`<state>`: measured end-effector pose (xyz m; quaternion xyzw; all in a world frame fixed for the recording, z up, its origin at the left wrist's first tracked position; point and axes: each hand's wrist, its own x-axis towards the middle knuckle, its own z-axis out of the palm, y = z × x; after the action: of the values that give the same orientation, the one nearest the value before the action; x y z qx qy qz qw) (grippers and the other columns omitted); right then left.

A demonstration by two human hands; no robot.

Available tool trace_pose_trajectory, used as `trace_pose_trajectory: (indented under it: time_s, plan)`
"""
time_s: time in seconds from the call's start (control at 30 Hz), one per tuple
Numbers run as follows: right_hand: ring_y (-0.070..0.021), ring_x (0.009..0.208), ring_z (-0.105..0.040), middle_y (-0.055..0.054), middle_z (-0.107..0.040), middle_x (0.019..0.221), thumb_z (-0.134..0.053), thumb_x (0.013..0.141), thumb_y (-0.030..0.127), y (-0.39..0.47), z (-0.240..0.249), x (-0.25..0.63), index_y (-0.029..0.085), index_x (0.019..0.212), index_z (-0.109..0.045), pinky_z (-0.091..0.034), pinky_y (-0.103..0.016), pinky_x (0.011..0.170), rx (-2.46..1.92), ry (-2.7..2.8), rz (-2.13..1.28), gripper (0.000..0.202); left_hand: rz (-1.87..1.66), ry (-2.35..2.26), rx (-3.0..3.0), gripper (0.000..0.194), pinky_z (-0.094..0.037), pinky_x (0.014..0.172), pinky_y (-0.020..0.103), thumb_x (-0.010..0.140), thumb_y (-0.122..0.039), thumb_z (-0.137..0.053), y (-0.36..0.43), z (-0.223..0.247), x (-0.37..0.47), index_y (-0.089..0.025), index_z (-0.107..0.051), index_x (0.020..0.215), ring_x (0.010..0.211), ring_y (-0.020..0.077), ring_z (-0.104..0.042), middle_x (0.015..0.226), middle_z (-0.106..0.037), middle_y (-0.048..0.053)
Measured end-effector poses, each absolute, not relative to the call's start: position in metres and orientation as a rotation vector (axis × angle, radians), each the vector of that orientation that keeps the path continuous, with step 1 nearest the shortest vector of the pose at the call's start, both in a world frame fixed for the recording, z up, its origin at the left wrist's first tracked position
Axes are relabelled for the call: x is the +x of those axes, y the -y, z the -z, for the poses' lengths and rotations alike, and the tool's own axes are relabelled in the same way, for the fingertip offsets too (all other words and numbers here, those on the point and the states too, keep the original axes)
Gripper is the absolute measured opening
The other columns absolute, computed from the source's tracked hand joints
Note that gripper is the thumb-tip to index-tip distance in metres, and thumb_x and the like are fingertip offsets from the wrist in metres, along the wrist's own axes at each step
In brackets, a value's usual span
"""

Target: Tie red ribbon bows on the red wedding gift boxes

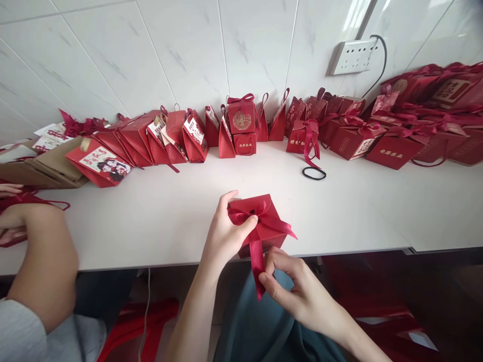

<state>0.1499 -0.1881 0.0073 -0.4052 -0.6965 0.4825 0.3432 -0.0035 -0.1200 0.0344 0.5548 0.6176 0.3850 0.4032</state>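
Note:
A small red gift box (pixel 278 221) sits at the front edge of the white table (pixel 169 216), with a dark red satin ribbon (pixel 257 251) tied in a bow across its top. My left hand (pixel 226 234) is wrapped round the box's left side, its thumb pressing on the middle of the bow. Below and to the right, my right hand (pixel 292 281) pinches the ribbon's hanging tail between thumb and forefinger, just past the table edge.
Finished-looking red boxes (pixel 396 146) crowd the back right, and a row of red packages (pixel 139 133) lines the wall. A black elastic loop (pixel 314 173) lies behind the box. At the left, another person's arm (pixel 45 256) reaches over the table. A socket strip (pixel 354 57) is on the wall.

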Motion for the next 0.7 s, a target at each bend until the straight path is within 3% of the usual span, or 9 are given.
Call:
trace_pose_trajectory:
  time_s: [0.17,0.33,0.5,0.7]
  plan:
    - [-0.0115,0.064,-0.048,0.000,-0.054,0.067,-0.050,0.090,0.044,0.184,-0.002,0.165,0.018,0.068,-0.052,-0.038,-0.023,0.063,-1.101,1.694,-1.301,0.035,-0.968,-1.586,1.408,0.055,-0.048,0.086,0.030,0.074,-0.034,-0.067,0.119,-0.037,-0.003,-0.030,-0.046,0.125,0.101,0.0187,-0.061,0.122,-0.057,0.003]
    - [-0.0103,0.051,-0.033,0.003,-0.037,0.053,-0.035,0.087,0.067,0.167,-0.006,0.186,0.018,0.061,-0.048,-0.029,-0.023,0.048,-1.409,1.356,-1.136,0.057,-0.914,-1.610,1.403,0.051,-0.049,0.083,0.029,0.076,-0.032,-0.065,0.120,-0.043,-0.001,-0.028,-0.048,0.124,0.103,0.0201,-0.059,0.125,-0.056,0.004]
    - [-0.0096,0.053,-0.031,0.003,-0.037,0.057,-0.044,0.087,0.059,0.160,-0.016,0.179,0.018,0.061,-0.044,-0.027,-0.022,0.048,-1.386,1.460,-1.132,0.048,-0.927,-1.592,1.425,0.053,-0.049,0.084,0.032,0.076,-0.035,-0.065,0.120,-0.040,-0.003,-0.028,-0.048,0.125,0.098,0.0207,-0.061,0.115,-0.061,0.005]
    - [-0.0096,0.055,-0.031,0.002,-0.037,0.059,-0.045,0.089,0.051,0.170,-0.010,0.175,0.018,0.062,-0.041,-0.026,-0.022,0.047,-1.301,1.529,-1.163,0.043,-0.934,-1.592,1.441,0.052,-0.048,0.086,0.033,0.076,-0.036,-0.065,0.119,-0.038,-0.003,-0.028,-0.049,0.124,0.101,0.0220,-0.060,0.120,-0.059,0.006]
